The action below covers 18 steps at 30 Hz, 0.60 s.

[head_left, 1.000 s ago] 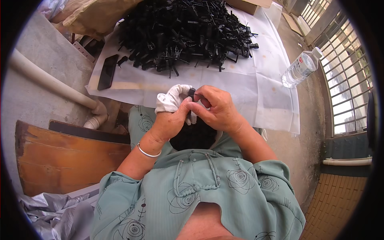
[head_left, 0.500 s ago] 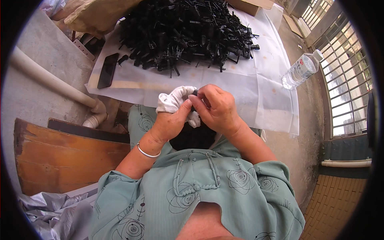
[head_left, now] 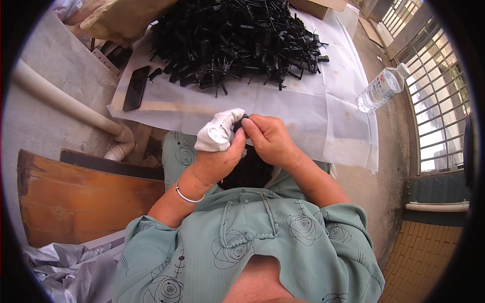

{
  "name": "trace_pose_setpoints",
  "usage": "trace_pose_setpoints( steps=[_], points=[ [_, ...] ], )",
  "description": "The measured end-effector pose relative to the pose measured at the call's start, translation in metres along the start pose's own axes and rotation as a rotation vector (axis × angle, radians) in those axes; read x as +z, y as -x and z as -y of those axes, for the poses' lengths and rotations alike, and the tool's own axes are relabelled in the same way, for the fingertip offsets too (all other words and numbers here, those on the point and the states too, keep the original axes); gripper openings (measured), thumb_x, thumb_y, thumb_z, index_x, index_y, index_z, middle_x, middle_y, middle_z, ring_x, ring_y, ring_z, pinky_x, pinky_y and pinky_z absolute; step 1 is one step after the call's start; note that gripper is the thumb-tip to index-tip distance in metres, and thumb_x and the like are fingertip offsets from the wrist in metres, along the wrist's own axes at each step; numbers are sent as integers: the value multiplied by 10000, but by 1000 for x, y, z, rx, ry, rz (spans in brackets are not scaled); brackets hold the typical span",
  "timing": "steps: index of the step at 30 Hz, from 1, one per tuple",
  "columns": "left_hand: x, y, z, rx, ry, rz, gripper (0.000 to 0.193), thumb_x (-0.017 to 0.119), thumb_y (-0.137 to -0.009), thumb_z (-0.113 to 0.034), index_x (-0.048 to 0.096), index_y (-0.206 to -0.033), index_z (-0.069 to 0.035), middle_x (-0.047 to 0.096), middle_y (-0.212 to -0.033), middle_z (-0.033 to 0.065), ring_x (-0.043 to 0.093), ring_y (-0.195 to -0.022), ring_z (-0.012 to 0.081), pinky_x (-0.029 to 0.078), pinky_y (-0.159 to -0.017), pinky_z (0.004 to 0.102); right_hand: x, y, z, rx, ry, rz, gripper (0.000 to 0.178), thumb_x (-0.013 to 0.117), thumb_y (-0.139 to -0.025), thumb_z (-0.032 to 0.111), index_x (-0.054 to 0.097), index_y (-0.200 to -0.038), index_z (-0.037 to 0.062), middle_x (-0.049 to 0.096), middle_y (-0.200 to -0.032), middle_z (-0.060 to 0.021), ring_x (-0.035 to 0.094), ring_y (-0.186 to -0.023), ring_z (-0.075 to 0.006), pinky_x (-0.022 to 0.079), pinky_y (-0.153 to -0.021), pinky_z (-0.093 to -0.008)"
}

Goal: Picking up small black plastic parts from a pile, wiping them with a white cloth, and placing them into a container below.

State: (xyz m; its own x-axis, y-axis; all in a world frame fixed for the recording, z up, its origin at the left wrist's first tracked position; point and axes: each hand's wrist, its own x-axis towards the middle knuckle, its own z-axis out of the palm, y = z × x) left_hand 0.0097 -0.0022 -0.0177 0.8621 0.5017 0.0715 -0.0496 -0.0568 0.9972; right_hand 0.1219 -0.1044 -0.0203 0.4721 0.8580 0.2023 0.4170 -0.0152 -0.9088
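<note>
My left hand [head_left: 217, 146], its fingers wrapped in white cloth [head_left: 216, 132], is closed round a small black plastic part [head_left: 241, 121]. My right hand [head_left: 271, 139] pinches the same part from the right, thumb and forefinger meeting it at the left thumb. Most of the part is hidden by the fingers. Both hands are held above my lap, just short of the table's near edge. Below them a dark mass of black pieces [head_left: 247, 172] lies between my knees. Beyond, a large heap of black plastic parts [head_left: 237, 43] covers the far side of the table.
White sheeting covers the table [head_left: 303, 121]. On it lie a dark phone [head_left: 136, 88] at the left and a clear water bottle [head_left: 381, 90] at the right edge. A cardboard box [head_left: 316, 7] stands at the back. To my left are a pipe [head_left: 65, 101] and a wooden board [head_left: 86, 199].
My left hand has turned, so the white cloth shows more compactly on its back. My right fingers have curled in and shifted slightly down against the black part.
</note>
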Motion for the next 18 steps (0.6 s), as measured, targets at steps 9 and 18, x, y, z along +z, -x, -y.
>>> trace_pose_setpoints(
  steps=[9,18],
  points=[
    [-7,-10,18,270,-59,-4,262,518,-875,-40,432,-1120,-10,555,-861,58,528,-695,123,464,-635,239,-4,-3,-4,-5,-127,-10,180,545,-884,172,577,-822,6,480,-611,-54,419,-573,-115,379,-535,-268],
    [-12,-7,-1,-46,157,72,320,407,-907,-54,366,-1224,-38,525,-839,33,391,-553,36,345,-476,180,-18,-4,-10,-256,94,-23,119,669,-774,81,632,-860,8,507,-618,-25,416,-534,-83,371,-507,-228]
  ],
)
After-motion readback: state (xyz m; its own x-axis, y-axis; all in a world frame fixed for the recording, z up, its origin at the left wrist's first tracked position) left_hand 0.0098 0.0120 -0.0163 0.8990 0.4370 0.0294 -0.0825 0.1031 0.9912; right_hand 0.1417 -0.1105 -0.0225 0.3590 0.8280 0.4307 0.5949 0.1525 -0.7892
